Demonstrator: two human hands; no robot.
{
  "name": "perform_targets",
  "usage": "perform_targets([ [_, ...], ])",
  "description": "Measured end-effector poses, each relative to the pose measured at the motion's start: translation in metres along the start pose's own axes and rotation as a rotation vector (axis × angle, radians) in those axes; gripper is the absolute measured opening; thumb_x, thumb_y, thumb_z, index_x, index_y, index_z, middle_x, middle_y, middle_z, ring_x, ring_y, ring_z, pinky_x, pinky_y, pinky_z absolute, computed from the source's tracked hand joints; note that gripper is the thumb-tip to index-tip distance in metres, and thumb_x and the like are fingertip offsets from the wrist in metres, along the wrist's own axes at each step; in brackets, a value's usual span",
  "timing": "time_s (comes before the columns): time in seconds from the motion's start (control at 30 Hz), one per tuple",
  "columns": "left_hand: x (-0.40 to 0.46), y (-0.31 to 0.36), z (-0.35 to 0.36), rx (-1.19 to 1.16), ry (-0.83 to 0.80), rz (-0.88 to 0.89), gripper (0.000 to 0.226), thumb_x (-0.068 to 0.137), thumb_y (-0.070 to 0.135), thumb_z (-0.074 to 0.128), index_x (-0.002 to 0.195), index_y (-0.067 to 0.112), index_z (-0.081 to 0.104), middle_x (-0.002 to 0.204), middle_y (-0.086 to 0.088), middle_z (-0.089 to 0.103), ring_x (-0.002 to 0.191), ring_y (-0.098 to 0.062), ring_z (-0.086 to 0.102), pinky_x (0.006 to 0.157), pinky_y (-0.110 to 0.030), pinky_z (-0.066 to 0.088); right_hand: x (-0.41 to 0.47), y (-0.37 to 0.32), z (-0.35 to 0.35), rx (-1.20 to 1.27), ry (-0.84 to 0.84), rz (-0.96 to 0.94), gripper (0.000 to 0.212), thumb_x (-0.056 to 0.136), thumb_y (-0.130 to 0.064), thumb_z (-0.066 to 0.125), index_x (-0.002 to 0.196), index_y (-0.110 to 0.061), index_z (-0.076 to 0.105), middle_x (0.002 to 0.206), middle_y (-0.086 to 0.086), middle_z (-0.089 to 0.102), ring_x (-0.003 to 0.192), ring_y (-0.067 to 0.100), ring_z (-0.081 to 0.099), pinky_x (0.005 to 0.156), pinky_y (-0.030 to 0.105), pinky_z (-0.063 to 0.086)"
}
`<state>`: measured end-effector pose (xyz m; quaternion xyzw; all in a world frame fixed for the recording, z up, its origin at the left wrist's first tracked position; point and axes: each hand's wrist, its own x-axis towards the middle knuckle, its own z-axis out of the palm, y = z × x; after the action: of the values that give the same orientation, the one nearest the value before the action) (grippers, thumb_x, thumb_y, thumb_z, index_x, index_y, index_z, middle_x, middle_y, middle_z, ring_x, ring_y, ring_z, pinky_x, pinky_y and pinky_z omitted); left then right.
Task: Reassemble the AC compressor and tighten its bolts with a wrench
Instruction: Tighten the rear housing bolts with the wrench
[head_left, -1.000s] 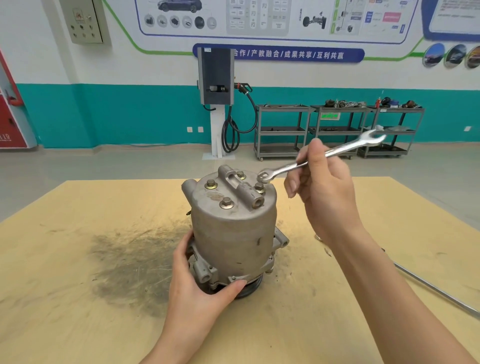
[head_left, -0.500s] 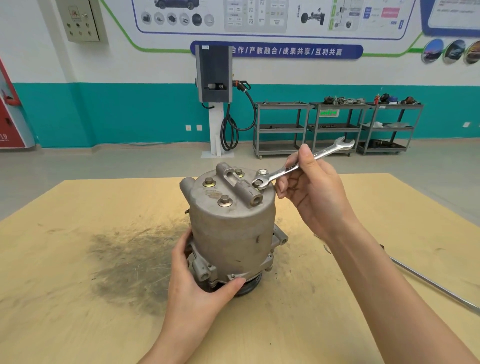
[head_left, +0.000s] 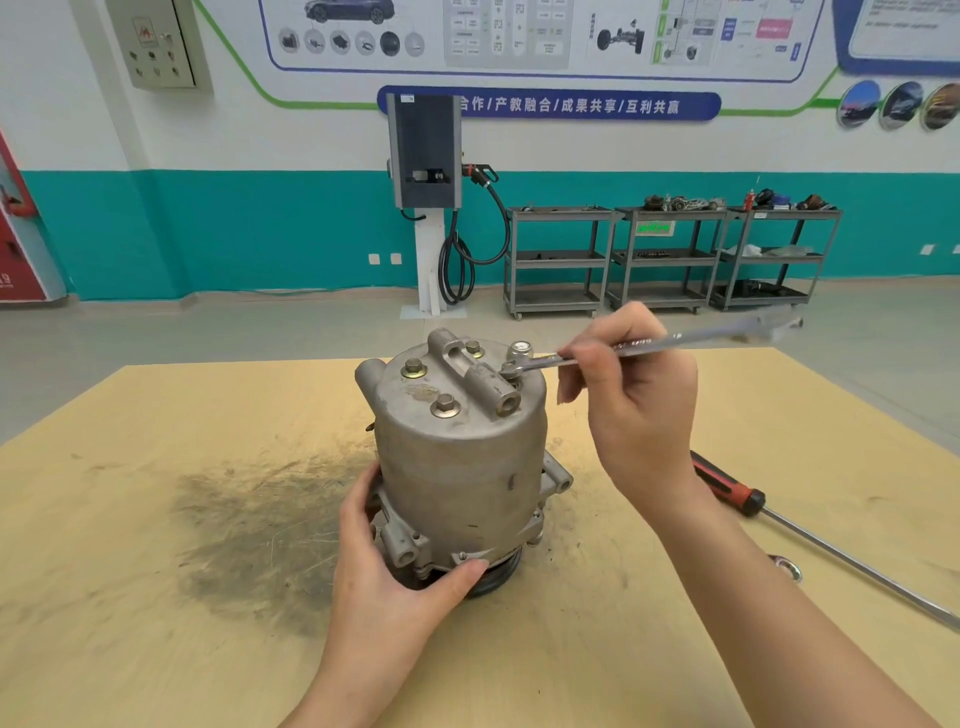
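1. Head view: the AC compressor (head_left: 457, 457) stands upright at the centre of the table (head_left: 104, 597), end cap on.
2. Left hand (head_left: 384, 577) grips its base at 7 o'clock, fingers and thumb curled round the flange.
3. Right hand (head_left: 639, 405), at 3 o'clock, pinches the wrench (head_left: 649, 345); its ring end sits on a cap bolt (head_left: 511, 370).
4. Judgement: reassembly looks done; tightening is underway, with other bolts (head_left: 444, 405) possibly left.
5. A screwdriver (head_left: 727, 486) lies at 4 o'clock.
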<state>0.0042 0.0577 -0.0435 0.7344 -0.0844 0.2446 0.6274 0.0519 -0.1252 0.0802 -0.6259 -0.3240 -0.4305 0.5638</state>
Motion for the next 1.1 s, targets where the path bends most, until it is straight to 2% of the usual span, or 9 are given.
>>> perform_targets([
  [0.07, 0.0, 0.0, 0.0, -0.003, -0.001, -0.011, 0.101, 0.037, 0.062, 0.086, 0.115, 0.08, 0.025, 0.121, 0.054, 0.038, 0.118, 0.024, 0.041, 0.08, 0.001, 0.041, -0.001, -0.002, 0.0, -0.084, -0.065, -0.168, 0.023, 0.097, -0.037, 0.054, 0.081, -0.019, 0.054, 0.067, -0.014, 0.054, 0.051, 0.008, 0.052, 0.049, 0.023, 0.044],
  [0.13, 0.0, 0.0, -0.001, -0.001, -0.002, -0.015, 0.101, 0.036, 0.062, 0.086, 0.115, 0.08, 0.024, 0.121, 0.054, 0.037, 0.117, 0.024, 0.042, 0.079, 0.001, 0.042, -0.002, -0.002, -0.001, -0.187, -0.129, -0.291, 0.022, 0.097, -0.038, 0.053, 0.087, -0.017, 0.055, 0.073, -0.012, 0.054, 0.057, -0.002, 0.047, 0.055, 0.01, 0.039],
  [0.23, -0.001, 0.0, -0.001, -0.015, -0.01, -0.009, 0.1, 0.037, 0.06, 0.086, 0.114, 0.08, 0.025, 0.12, 0.054, 0.038, 0.117, 0.024, 0.042, 0.079, 0.005, 0.039, -0.001, -0.004, -0.001, -0.216, -0.094, -0.311, 0.024, 0.098, -0.038, 0.05, 0.091, -0.017, 0.055, 0.075, -0.014, 0.053, 0.062, -0.008, 0.047, 0.062, 0.007, 0.037],
  [0.3, -0.001, 0.001, 0.0, -0.018, -0.01, -0.011, 0.1, 0.036, 0.06, 0.086, 0.113, 0.081, 0.025, 0.12, 0.054, 0.038, 0.117, 0.025, 0.042, 0.08, 0.002, 0.041, 0.001, -0.008, 0.001, -0.119, -0.023, -0.219, 0.024, 0.102, -0.034, 0.045, 0.087, -0.017, 0.053, 0.07, -0.014, 0.053, 0.056, 0.003, 0.051, 0.056, 0.015, 0.04],
  [0.4, -0.001, 0.0, 0.0, -0.019, -0.01, -0.015, 0.101, 0.036, 0.059, 0.087, 0.113, 0.081, 0.025, 0.12, 0.054, 0.038, 0.118, 0.024, 0.042, 0.086, -0.008, 0.04, 0.008, -0.015, 0.001, 0.039, 0.097, 0.091, 0.031, 0.103, -0.03, 0.034, 0.08, -0.02, 0.05, 0.056, -0.006, 0.052, 0.05, 0.015, 0.051, 0.046, 0.026, 0.04],
  [0.53, -0.001, -0.001, 0.0, -0.002, -0.008, -0.012, 0.102, 0.036, 0.058, 0.086, 0.115, 0.08, 0.025, 0.122, 0.054, 0.037, 0.118, 0.024, 0.041, 0.089, -0.013, 0.037, 0.014, -0.008, -0.003, 0.257, 0.099, 0.565, 0.042, 0.105, -0.037, 0.031, 0.08, -0.011, 0.053, 0.053, 0.002, 0.053, 0.048, 0.015, 0.05, 0.043, 0.023, 0.039],
  [0.63, -0.002, -0.001, 0.0, 0.009, -0.008, -0.005, 0.102, 0.036, 0.059, 0.085, 0.115, 0.08, 0.025, 0.122, 0.054, 0.037, 0.117, 0.026, 0.04, 0.088, -0.013, 0.038, 0.015, -0.002, -0.004, 0.363, 0.048, 0.794, 0.041, 0.104, -0.04, 0.033, 0.083, -0.01, 0.053, 0.052, 0.002, 0.054, 0.047, 0.013, 0.049, 0.042, 0.021, 0.038],
  [0.8, -0.002, 0.0, 0.0, -0.009, -0.017, -0.006, 0.102, 0.037, 0.059, 0.086, 0.116, 0.079, 0.026, 0.122, 0.053, 0.04, 0.117, 0.024, 0.043, 0.086, -0.011, 0.039, 0.015, 0.0, -0.008, 0.47, -0.005, 0.857, 0.038, 0.104, -0.039, 0.036, 0.084, -0.012, 0.055, 0.055, 0.003, 0.055, 0.05, 0.014, 0.05, 0.045, 0.021, 0.039],
  [1.1, -0.002, 0.002, 0.0, -0.017, -0.019, -0.021, 0.101, 0.036, 0.06, 0.086, 0.115, 0.079, 0.025, 0.12, 0.054, 0.04, 0.115, 0.025, 0.043, 0.085, -0.009, 0.038, 0.012, 0.002, -0.005, 0.452, -0.007, 0.701, 0.04, 0.101, -0.039, 0.036, 0.082, -0.011, 0.055, 0.056, 0.003, 0.056, 0.052, 0.014, 0.051, 0.046, 0.02, 0.04],
])
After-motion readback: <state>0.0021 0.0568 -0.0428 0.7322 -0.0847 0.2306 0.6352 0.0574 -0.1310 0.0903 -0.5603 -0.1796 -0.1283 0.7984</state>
